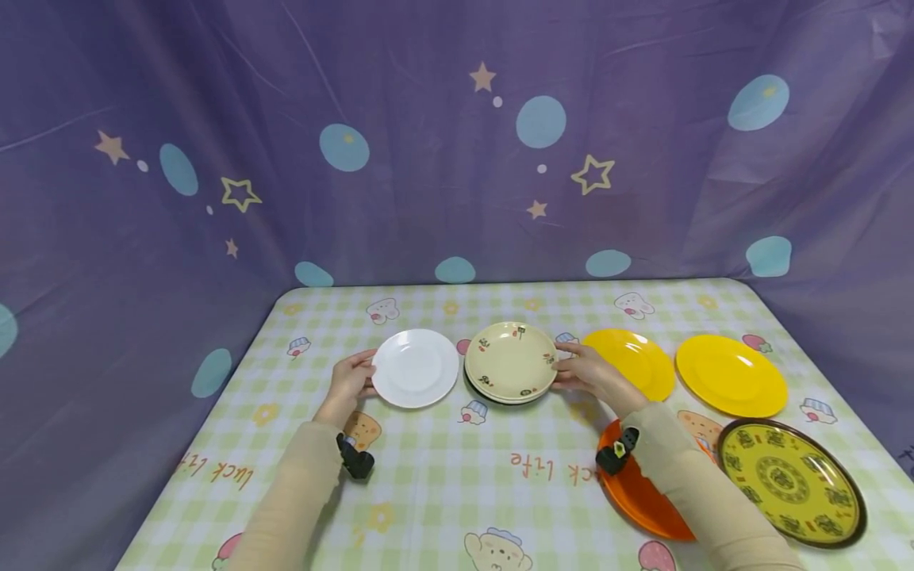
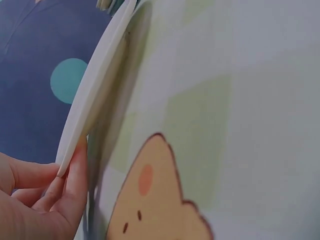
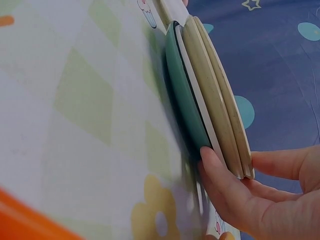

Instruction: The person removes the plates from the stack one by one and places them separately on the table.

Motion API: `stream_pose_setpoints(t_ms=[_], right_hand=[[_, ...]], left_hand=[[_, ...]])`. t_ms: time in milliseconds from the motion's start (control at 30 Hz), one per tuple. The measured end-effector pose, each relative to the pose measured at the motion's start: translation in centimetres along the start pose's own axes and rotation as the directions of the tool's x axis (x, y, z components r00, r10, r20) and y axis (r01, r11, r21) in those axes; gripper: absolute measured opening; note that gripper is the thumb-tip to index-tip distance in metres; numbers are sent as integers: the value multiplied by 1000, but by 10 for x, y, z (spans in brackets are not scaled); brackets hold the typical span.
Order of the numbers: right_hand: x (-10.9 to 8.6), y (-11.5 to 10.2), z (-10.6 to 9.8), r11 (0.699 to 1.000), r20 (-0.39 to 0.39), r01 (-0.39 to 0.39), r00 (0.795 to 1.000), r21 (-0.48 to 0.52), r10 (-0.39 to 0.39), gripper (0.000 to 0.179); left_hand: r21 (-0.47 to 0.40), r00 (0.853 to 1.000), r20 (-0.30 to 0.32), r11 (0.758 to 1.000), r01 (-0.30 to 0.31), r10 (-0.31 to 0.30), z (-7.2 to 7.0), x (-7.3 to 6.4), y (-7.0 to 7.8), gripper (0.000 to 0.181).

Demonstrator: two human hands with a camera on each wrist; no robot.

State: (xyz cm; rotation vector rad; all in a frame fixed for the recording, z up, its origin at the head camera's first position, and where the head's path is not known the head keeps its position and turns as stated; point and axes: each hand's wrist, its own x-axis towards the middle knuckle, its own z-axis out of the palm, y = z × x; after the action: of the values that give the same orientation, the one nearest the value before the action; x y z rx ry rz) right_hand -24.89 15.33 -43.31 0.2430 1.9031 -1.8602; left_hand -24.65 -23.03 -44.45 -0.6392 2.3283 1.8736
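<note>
On or just above the table (the angle hides which), the stack, likely stiff, slick and heavier, and the white plate left of it, likely light, are best held by their rims, where, forearms angled inward, the right hand and left hand respectively pinch them.

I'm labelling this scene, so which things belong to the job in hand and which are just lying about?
In the job:
white plate, held by left hand
cream-topped plate stack, held by right hand

Seemingly lying about:
left yellow plate
right yellow plate
orange plate
dark-rimmed patterned plate
</note>
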Motion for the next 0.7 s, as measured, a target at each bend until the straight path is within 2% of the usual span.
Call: stream_pose_setpoints(t_ms=[433,600,700], right_hand=[[1,0,1,1000,20,15,1000,11,-15,57],[-2,-1,1,1000,28,17,999,5,-17,57],[-3,-3,0,1000,24,17,1000,2,-17,57]], left_hand=[[45,999,23,998,39,-41,0,5,-5,40],[66,999,15,997,37,-38,1,4,-3,40],[83,1000,2,997,10,-10,2,6,-4,40]])
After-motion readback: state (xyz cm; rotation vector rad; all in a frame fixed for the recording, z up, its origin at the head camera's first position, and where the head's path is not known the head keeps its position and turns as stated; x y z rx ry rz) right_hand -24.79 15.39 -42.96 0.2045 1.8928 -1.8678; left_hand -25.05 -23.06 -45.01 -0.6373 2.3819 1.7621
